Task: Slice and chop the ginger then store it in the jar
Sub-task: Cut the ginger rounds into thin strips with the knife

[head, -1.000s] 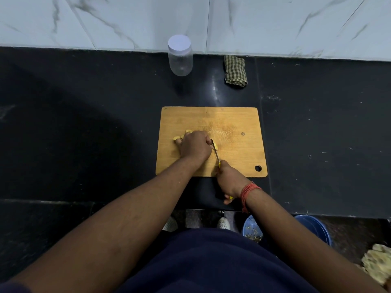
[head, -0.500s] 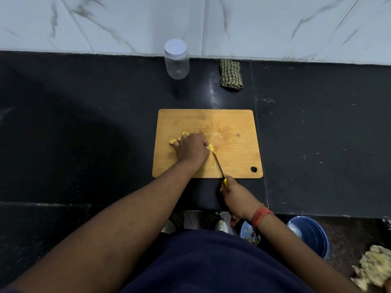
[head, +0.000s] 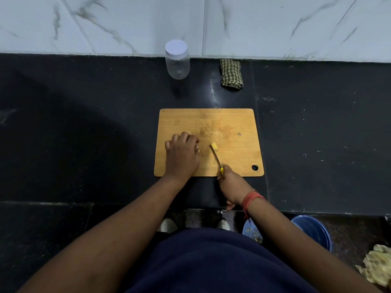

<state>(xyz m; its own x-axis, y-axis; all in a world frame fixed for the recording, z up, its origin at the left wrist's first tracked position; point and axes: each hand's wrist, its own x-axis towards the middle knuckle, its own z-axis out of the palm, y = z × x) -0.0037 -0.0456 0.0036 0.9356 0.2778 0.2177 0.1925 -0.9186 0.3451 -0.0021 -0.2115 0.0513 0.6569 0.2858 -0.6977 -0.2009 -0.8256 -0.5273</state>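
Ginger (head: 214, 145): one cut piece, mid-board (head: 232, 123), parted by knife (head: 215, 155) gripped in right hand (head: 232, 185). Remainder covered beneath curled left hand (head: 183, 154) fingers, steadied for slicing. Jar (head: 177, 60): capped, counter's (head: 84, 123) back edge.

knife (head: 215, 156) drawn right, off left hand (head: 183, 154), ginger slice (head: 214, 146) at its tip

This is a home kitchen. A black stone counter (head: 84, 123) runs against a white marble-look tiled wall (head: 127, 22). Beyond the fingers (head: 184, 137) lies a wooden cutting board (head: 232, 123), and farther off a lidded clear jar (head: 177, 60) and a folded checked cloth (head: 231, 74) stand by the wall.
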